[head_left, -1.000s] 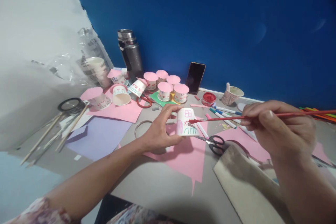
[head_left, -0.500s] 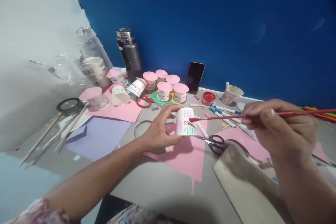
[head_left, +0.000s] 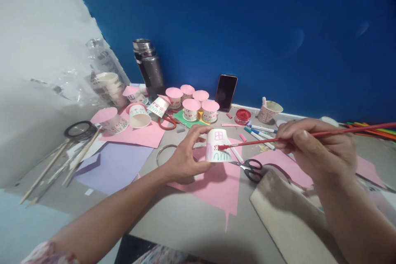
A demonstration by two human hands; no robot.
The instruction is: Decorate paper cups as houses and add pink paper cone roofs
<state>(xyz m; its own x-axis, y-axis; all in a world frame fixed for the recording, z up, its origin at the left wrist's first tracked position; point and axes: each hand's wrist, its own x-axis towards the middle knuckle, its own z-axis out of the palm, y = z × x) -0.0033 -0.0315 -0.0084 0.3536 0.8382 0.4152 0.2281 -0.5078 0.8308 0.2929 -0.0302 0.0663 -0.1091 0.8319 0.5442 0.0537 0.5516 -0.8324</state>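
Note:
My left hand (head_left: 187,156) grips a small white paper cup (head_left: 213,154), turned upside down, with its thumb below and fingers above. Drawn on the cup are a purple window, a purple patch at its left side, green grass strokes and red dots. Between the fingers of my right hand (head_left: 318,148) is a red paintbrush (head_left: 256,142). Its red tip lies at the dots on the cup's wall. An open pot of red paint (head_left: 242,116) stands behind the cup.
Several decorated cups with pink paper roofs (head_left: 192,104) stand at the back left, near a steel flask (head_left: 150,68). Scissors (head_left: 251,169), markers (head_left: 262,134), a beige cloth (head_left: 278,214), a phone (head_left: 227,93) and a patterned cup (head_left: 269,111) are around my hands.
My right hand and the brush have moved slightly left, and the brush tip is lower on the cup. The cup has turned a little. The whole view has shifted slightly.

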